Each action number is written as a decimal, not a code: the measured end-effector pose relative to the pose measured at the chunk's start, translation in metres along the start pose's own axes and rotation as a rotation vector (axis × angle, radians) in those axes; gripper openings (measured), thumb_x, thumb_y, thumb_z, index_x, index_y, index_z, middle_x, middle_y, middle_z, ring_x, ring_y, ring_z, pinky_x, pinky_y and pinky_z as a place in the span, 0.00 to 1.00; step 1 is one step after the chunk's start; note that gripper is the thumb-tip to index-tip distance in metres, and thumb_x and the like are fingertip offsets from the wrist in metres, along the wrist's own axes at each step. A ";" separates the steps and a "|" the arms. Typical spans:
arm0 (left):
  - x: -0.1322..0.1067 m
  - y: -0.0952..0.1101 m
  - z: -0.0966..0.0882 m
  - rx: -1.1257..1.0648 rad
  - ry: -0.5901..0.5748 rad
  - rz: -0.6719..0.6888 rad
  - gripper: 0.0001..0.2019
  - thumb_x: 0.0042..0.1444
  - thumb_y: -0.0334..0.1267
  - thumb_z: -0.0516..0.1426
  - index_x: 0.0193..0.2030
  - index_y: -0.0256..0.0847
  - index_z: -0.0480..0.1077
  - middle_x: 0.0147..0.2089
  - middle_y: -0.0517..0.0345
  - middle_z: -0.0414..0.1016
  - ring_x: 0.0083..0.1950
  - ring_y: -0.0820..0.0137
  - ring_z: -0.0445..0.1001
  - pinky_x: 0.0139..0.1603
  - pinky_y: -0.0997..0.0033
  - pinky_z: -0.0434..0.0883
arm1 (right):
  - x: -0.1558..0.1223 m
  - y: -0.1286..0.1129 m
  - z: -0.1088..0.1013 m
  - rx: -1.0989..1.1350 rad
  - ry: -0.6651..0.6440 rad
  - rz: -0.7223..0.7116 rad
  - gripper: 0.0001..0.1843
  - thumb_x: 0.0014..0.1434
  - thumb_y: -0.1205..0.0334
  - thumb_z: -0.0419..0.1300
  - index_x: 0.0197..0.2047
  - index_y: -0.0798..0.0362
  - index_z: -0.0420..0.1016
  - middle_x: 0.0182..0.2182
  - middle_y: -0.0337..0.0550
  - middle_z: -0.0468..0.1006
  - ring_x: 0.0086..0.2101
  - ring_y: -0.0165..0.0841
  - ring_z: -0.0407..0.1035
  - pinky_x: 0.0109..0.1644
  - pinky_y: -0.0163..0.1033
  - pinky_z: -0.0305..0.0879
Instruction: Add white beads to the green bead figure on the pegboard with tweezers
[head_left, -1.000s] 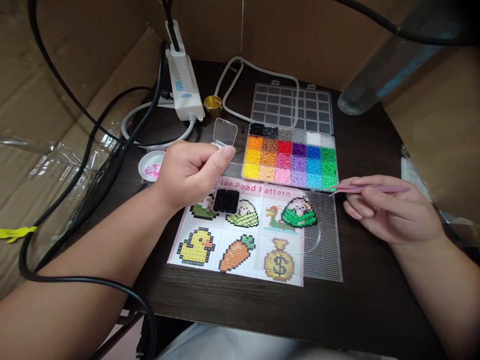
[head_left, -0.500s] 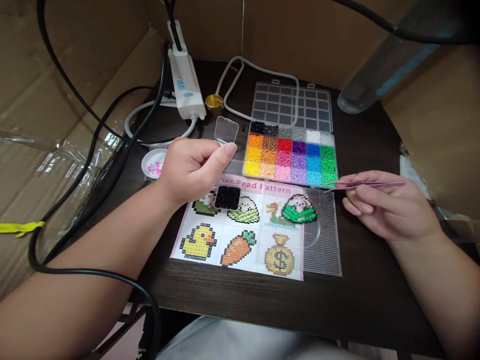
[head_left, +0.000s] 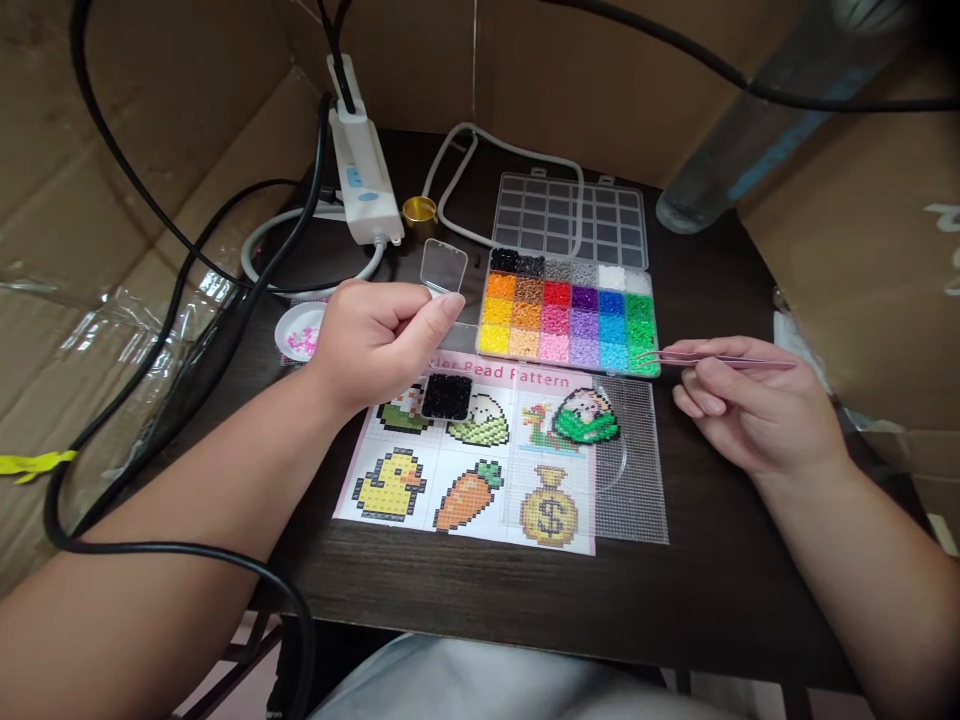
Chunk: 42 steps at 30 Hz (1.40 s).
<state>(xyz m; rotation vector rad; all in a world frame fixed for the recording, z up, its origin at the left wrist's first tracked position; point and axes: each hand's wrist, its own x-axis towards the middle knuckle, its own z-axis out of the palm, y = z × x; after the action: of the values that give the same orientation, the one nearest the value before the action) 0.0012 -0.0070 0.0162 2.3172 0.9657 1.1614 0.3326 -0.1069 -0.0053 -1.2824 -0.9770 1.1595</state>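
My left hand (head_left: 379,340) is curled shut on a small clear plastic box (head_left: 442,268), whose lid stands up above my thumb. Just below it a small square tray of black beads (head_left: 447,395) rests on the bead pattern sheet (head_left: 472,450). My right hand (head_left: 754,405) pinches pink tweezers (head_left: 712,360), their tips pointing left over the green corner of the bead organiser (head_left: 570,310). A part-built green and white bead figure (head_left: 586,417) sits on the clear pegboard (head_left: 630,470).
The organiser's clear lid (head_left: 574,210) lies open behind it. A white power strip (head_left: 360,170), a gold cap (head_left: 418,208), a white cable and black cables crowd the back left. A small white dish of pink beads (head_left: 300,335) sits left. Cardboard walls surround the dark table (head_left: 720,590).
The view has shifted slightly. My right hand has brought the tweezers a little left, closer to the green compartments. My left hand stays closed on the clear box.
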 end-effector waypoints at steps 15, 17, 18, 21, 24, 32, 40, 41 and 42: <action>0.009 -0.003 -0.002 -0.011 0.007 0.209 0.26 0.60 0.30 0.59 0.14 0.36 0.52 0.13 0.68 0.44 0.14 0.86 0.45 0.12 0.82 0.45 | -0.001 0.004 0.007 -0.151 0.275 -0.368 0.02 0.55 0.63 0.72 0.33 0.51 0.84 0.35 0.46 0.86 0.18 0.24 0.60 0.21 0.37 0.57; 0.007 -0.002 -0.002 0.018 0.016 0.157 0.27 0.61 0.33 0.58 0.14 0.36 0.51 0.14 0.68 0.43 0.15 0.86 0.44 0.13 0.83 0.44 | -0.001 0.005 0.006 -0.188 0.283 -0.402 0.03 0.55 0.62 0.72 0.33 0.51 0.84 0.34 0.45 0.86 0.17 0.24 0.60 0.20 0.37 0.56; 0.006 -0.002 -0.002 0.029 0.024 0.140 0.27 0.61 0.34 0.57 0.14 0.36 0.50 0.14 0.67 0.42 0.16 0.86 0.43 0.13 0.83 0.43 | -0.001 0.005 0.006 -0.198 0.284 -0.411 0.03 0.55 0.62 0.72 0.33 0.51 0.84 0.34 0.45 0.86 0.17 0.24 0.60 0.20 0.37 0.56; 0.005 -0.002 -0.001 0.038 0.029 0.140 0.27 0.62 0.34 0.57 0.14 0.36 0.49 0.15 0.67 0.41 0.16 0.86 0.43 0.13 0.83 0.42 | -0.001 0.007 0.004 -0.213 0.277 -0.417 0.02 0.56 0.62 0.72 0.33 0.50 0.84 0.35 0.45 0.86 0.17 0.24 0.60 0.19 0.36 0.56; 0.004 -0.002 -0.001 0.038 0.027 0.138 0.28 0.62 0.35 0.57 0.14 0.36 0.49 0.14 0.67 0.42 0.16 0.86 0.43 0.14 0.83 0.42 | 0.000 0.008 0.003 -0.226 0.265 -0.420 0.01 0.57 0.64 0.71 0.33 0.50 0.85 0.35 0.45 0.86 0.18 0.24 0.61 0.20 0.36 0.56; 0.002 -0.002 0.000 0.038 0.032 0.131 0.28 0.62 0.35 0.58 0.15 0.37 0.49 0.16 0.67 0.42 0.17 0.85 0.43 0.15 0.79 0.43 | -0.002 0.008 0.003 -0.206 0.245 -0.413 0.02 0.55 0.67 0.71 0.34 0.50 0.86 0.35 0.46 0.87 0.17 0.24 0.61 0.19 0.36 0.54; -0.001 -0.001 0.000 0.019 0.015 0.038 0.28 0.63 0.37 0.57 0.16 0.38 0.47 0.17 0.65 0.42 0.19 0.80 0.43 0.18 0.70 0.46 | -0.005 0.007 0.007 -0.258 0.275 -0.406 0.06 0.53 0.69 0.71 0.35 0.51 0.87 0.31 0.47 0.86 0.17 0.26 0.61 0.19 0.38 0.53; -0.001 -0.001 0.001 0.013 0.017 0.043 0.28 0.63 0.37 0.57 0.16 0.38 0.47 0.17 0.65 0.42 0.19 0.80 0.43 0.18 0.70 0.46 | -0.005 0.007 0.007 -0.249 0.270 -0.400 0.06 0.53 0.69 0.71 0.36 0.51 0.87 0.30 0.47 0.85 0.17 0.26 0.61 0.19 0.38 0.52; -0.001 -0.002 0.001 0.009 0.020 0.046 0.28 0.63 0.38 0.57 0.16 0.38 0.47 0.17 0.65 0.42 0.19 0.80 0.43 0.18 0.70 0.45 | -0.005 0.007 0.006 -0.236 0.264 -0.394 0.07 0.52 0.69 0.71 0.36 0.51 0.87 0.30 0.47 0.85 0.17 0.26 0.60 0.19 0.38 0.52</action>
<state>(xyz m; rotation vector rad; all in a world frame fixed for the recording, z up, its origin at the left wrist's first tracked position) 0.0013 -0.0064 0.0141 2.3509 0.9315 1.2030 0.3248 -0.1108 -0.0116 -1.3124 -1.1267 0.5693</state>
